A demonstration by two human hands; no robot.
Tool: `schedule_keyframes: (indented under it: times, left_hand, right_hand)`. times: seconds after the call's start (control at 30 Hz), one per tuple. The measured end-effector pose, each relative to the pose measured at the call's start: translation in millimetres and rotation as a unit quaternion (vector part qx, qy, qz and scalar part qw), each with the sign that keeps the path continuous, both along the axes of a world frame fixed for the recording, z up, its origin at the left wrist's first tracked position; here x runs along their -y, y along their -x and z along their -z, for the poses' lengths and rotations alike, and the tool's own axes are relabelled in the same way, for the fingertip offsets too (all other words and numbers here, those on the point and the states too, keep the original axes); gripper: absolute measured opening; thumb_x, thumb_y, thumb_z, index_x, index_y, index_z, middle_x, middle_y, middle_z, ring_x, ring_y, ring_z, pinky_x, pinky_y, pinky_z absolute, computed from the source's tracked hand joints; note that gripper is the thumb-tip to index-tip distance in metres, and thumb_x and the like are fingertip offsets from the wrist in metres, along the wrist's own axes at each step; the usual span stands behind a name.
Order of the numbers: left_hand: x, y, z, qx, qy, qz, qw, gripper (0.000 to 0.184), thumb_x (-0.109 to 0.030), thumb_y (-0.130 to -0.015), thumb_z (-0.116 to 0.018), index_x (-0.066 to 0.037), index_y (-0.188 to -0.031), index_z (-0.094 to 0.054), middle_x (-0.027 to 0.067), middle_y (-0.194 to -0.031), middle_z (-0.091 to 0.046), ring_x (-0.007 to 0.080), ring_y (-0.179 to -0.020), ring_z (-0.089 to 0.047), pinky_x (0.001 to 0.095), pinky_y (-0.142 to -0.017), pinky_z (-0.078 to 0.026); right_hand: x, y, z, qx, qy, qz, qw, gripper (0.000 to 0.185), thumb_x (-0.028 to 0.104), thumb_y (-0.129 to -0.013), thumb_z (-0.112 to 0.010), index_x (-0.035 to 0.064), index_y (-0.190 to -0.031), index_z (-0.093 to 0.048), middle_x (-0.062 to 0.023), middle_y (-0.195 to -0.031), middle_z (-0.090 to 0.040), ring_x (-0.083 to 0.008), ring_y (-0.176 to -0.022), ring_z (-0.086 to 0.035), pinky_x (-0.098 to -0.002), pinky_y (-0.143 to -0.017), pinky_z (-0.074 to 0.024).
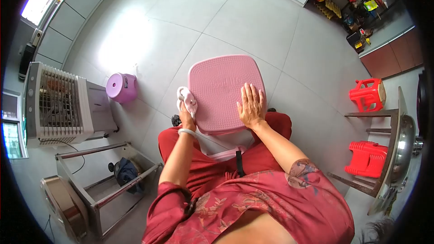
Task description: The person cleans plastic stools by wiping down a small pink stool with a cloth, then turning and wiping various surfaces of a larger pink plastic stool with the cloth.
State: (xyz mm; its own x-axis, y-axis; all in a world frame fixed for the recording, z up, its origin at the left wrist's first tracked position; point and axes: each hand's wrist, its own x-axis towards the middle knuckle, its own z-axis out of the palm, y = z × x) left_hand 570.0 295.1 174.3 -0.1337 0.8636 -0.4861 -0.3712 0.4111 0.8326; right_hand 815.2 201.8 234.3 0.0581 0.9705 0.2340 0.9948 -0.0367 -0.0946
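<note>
A pink plastic stool [224, 92] with a dotted, square top and raised lettering stands in front of my knees. My right hand [253, 106] lies flat on the right part of its top, fingers stretched out and holding nothing. At the stool's left edge my left hand [186, 118] is closed on a bunched white and pale pink cloth [186, 100], which rests against the rim. Most of my left fingers are hidden behind the cloth. A pale bangle circles my left wrist.
A purple stool [121, 87] and an air cooler [68, 104] stand to the left, above a metal frame [97, 199]. To the right are two red stools [367, 95], a table frame [393, 144] and a metal basin [403, 149]. Loaded shelves [357, 9] occupy the far right.
</note>
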Motion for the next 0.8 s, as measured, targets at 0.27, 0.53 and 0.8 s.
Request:
schedule_keyframes:
  times: [0.27, 0.53, 0.8]
  left_hand:
    - [-162, -21, 14, -0.03, -0.021, 0.184, 0.982, 0.054, -0.042, -0.095, -0.053, -0.006, -0.134, -0.054, 0.0094, -0.122, -0.062, 0.0184, -0.105, -0.061, 0.032, -0.087, -0.05]
    - [-240, -159, -51, -0.448, -0.355, 0.681, 0.458, 0.045, -0.022, -0.089, -0.061, -0.014, -0.133, -0.053, 0.0157, -0.116, -0.066, 0.0313, -0.1, -0.066, 0.0407, -0.087, -0.053]
    - [-200, -269, -57, -0.421, -0.51, 0.68, 0.315, 0.039, -0.028, -0.089, -0.057, -0.025, -0.128, -0.058, 0.0064, -0.121, -0.066, 0.0265, -0.106, -0.065, 0.0382, -0.089, -0.052]
  right_hand:
    - [-3, 0, -11, 0.009, 0.018, 0.003, 1.0, 0.069, 0.037, -0.088, -0.056, 0.0012, -0.144, -0.036, -0.0158, -0.152, -0.033, -0.0301, -0.141, -0.03, -0.0525, -0.116, -0.0182]
    - [-4, -1, -13, -0.007, 0.017, -0.006, 1.0, 0.07, 0.036, -0.085, -0.058, 0.0003, -0.142, -0.038, -0.0173, -0.15, -0.036, -0.0318, -0.138, -0.033, -0.054, -0.113, -0.0214]
    - [-6, -5, -19, -0.019, 0.002, -0.024, 1.0, 0.07, 0.035, -0.083, -0.061, 0.0, -0.139, -0.04, -0.0182, -0.146, -0.039, -0.0339, -0.134, -0.037, -0.0554, -0.11, -0.027]
